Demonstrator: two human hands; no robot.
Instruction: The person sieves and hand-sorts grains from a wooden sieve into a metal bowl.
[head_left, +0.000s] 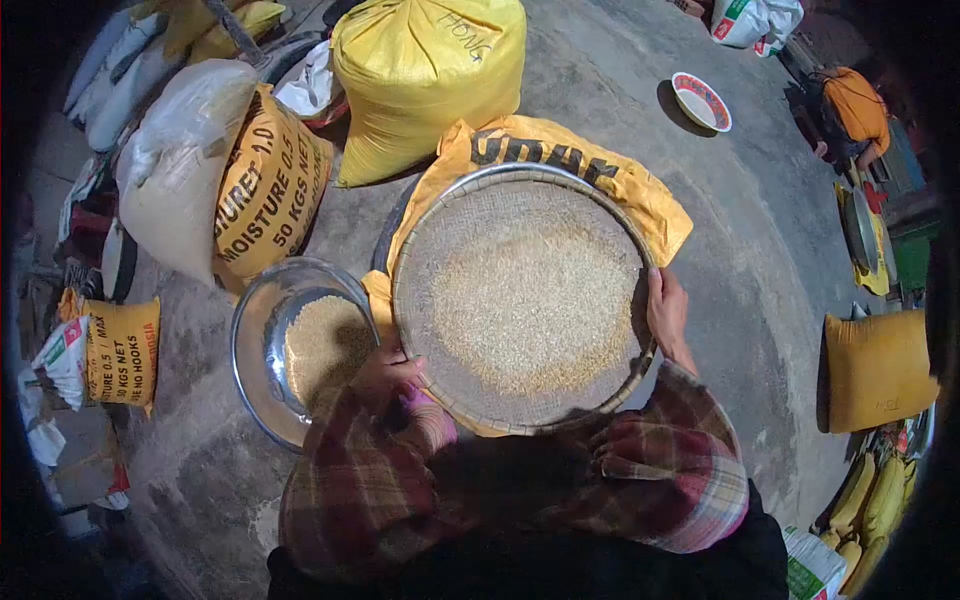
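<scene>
A round woven winnowing tray (pixel 420 235) is held in front of me by its rim, with a broad layer of pale grain (pixel 535 310) spread over its middle. My left hand (pixel 388 375) grips the lower left of the rim. On the right side, my right hand (pixel 668 310) is closed on the rim, thumb upward. Under the tray lies an orange printed sack (pixel 655 215), and part of a metal rim shows along the tray's far edge. Left of the tray, a steel basin (pixel 262 300) holds more grain (pixel 320 345); my left forearm partly covers it.
A full yellow sack (pixel 430 80) and an open printed sack with a plastic liner (pixel 265 190) stand beyond the basin. A red-patterned bowl (pixel 702 102) sits on the concrete floor at far right. A tan sack (pixel 875 375) lies right, near corn cobs (pixel 880 500). Another person (pixel 855 115) is at upper right.
</scene>
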